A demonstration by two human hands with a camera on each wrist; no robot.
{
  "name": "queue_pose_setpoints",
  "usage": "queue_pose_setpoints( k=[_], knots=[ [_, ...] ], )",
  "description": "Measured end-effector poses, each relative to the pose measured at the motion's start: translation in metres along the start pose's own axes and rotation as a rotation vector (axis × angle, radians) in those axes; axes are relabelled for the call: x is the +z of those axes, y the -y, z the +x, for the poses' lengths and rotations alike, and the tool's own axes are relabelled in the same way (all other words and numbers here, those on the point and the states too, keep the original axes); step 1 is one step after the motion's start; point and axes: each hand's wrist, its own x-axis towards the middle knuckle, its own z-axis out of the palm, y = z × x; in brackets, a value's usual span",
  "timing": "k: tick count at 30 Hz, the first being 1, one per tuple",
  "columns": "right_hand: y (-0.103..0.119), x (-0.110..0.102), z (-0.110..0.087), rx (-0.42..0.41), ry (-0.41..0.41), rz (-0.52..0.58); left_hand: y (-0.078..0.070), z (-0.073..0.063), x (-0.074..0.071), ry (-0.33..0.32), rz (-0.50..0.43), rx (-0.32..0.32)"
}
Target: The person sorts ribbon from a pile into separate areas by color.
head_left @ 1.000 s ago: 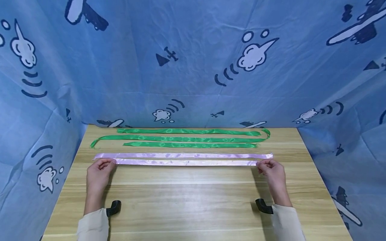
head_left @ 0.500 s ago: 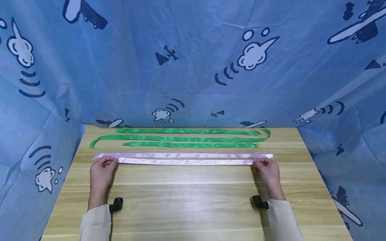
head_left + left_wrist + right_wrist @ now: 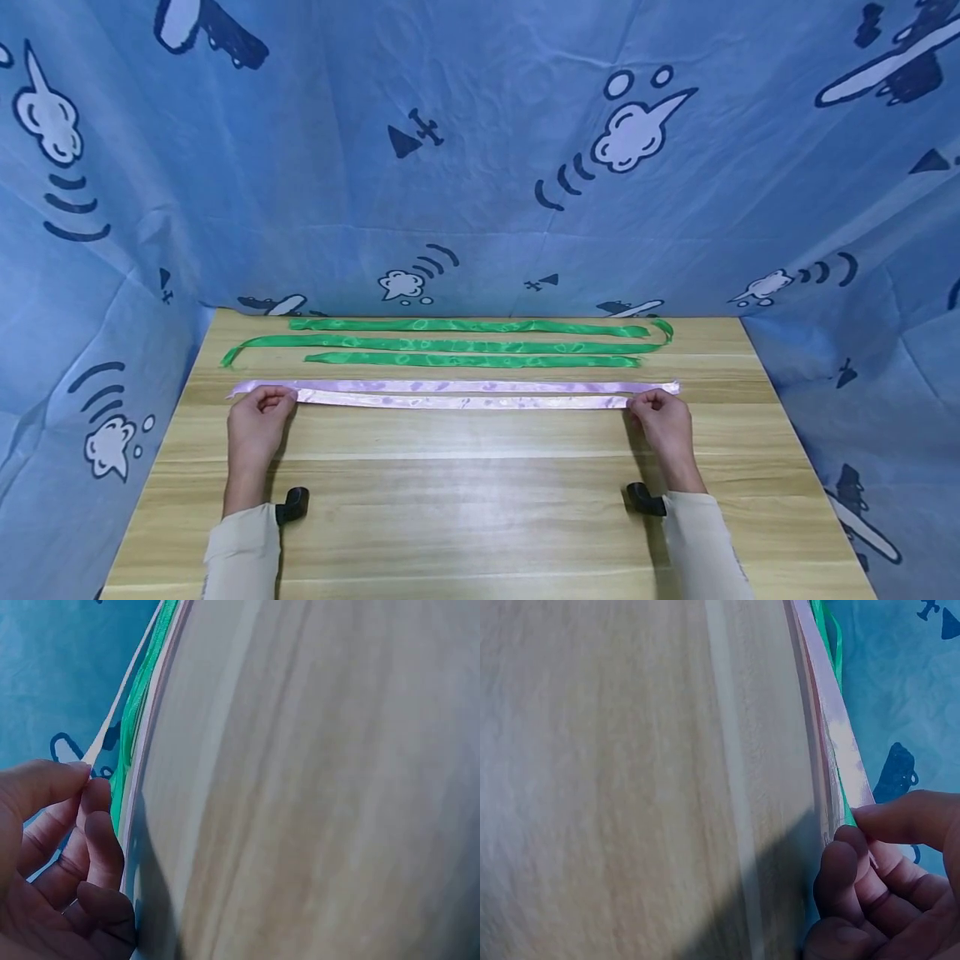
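Note:
A shiny lilac ribbon [image 3: 465, 403] stretches sideways between my hands, sagging slightly in the middle. My left hand [image 3: 257, 425] pinches its left end between thumb and forefinger. At the other end, my right hand [image 3: 666, 429] grips it the same way. In the left wrist view the held ribbon [image 3: 106, 727] rises taut from the fingertips, clear of the tabletop. Just behind it, a second lilac strip [image 3: 450, 386] lies flat and straight on the table, its left end partly behind my left hand.
Farther back lie green ribbon lengths [image 3: 472, 345] in three roughly parallel rows, with curled ends at left and right. The wooden table [image 3: 465, 508] meets a blue printed cloth [image 3: 480, 183] at the back and sides. Black wrist mounts [image 3: 292, 505] jut inward from both sleeves.
Both hands have come a little closer together and slightly farther from me, still holding the lilac ribbon. The stretch showing between them is shorter. The other ribbons have stayed in place.

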Motion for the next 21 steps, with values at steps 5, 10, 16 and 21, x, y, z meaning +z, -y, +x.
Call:
queue_pose_setpoints(
  k=[5, 10, 16, 21],
  knots=[
    [-0.0034, 0.0009, 0.0006, -0.018, 0.005, -0.046, 0.0004, -0.0014, 0.0006, 0.018, 0.054, 0.016],
    [-0.0073, 0.0019, 0.0023, -0.033, 0.0, -0.066, 0.0009, -0.0021, 0.0007, 0.035, 0.086, 0.025],
    [-0.0086, 0.0016, 0.0025, -0.043, -0.005, -0.082, 0.0023, -0.0019, -0.0012, 0.038, 0.076, 0.026],
    [-0.0097, 0.001, 0.0024, -0.062, -0.03, -0.096, 0.0059, -0.0001, -0.0035, 0.039, 0.07, 0.024]
  ],
)
